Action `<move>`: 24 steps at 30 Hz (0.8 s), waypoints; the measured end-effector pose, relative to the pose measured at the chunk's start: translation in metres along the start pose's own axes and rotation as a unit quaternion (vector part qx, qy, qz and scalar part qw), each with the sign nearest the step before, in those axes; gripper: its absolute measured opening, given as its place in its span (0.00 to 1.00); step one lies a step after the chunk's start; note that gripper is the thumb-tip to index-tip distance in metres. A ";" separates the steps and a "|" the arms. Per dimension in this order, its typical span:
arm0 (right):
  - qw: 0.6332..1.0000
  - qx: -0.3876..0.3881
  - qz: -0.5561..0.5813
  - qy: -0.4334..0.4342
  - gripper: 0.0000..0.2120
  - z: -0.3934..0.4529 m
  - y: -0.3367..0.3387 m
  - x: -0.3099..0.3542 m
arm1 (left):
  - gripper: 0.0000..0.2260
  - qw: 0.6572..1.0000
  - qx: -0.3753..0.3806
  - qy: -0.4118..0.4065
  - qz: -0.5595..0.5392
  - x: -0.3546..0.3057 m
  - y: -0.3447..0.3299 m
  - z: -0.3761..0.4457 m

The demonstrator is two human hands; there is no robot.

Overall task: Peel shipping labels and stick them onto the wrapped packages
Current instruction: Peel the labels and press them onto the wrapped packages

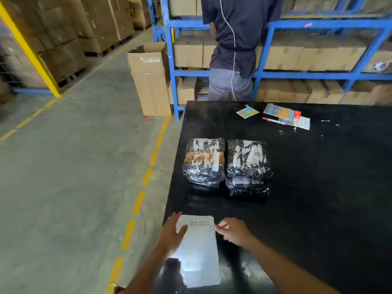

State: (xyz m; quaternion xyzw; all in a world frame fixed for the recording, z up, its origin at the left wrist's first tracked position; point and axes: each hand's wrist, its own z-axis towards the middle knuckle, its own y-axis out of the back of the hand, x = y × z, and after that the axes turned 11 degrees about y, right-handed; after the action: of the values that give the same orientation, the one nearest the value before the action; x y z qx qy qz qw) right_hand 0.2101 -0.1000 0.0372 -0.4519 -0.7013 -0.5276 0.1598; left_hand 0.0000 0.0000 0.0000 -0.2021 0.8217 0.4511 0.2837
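Left hand (172,232) flat, holding down the label sheet (197,249) at the near desk (318,187) edge; right hand (232,230) pinching its right edge. Risk: torn or creased label, sticking to itself. Two wrapped packages (227,164) further back, unlabelled.

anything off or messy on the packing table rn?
Nothing damaged. The two wrapped packages lie side by side, no labels on them yet. Small white scraps litter the far table near the red marker. The label sheet overhangs the near edge, held by the left hand.
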 end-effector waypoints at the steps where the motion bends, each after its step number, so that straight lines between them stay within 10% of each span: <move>1: 1.000 0.005 0.013 -0.016 0.14 0.005 -0.012 -0.004 | 0.26 0.999 0.019 -0.001 0.032 0.009 -0.003 -0.001; 17: 0.983 -0.089 0.067 -0.143 0.03 0.010 -0.041 0.004 | 0.26 0.983 0.017 -0.040 0.178 0.023 -0.025 -0.011; 24: 0.987 -0.101 0.027 -0.120 0.14 0.007 -0.046 0.020 | 0.27 0.980 0.013 -0.027 0.198 0.019 -0.026 -0.012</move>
State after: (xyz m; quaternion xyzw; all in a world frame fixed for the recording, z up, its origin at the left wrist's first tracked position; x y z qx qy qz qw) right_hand 0.1644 -0.0859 0.0213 -0.5446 -0.6463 -0.5329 0.0425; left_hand -0.0023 -0.0252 -0.0231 -0.0197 0.8433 0.4927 0.2135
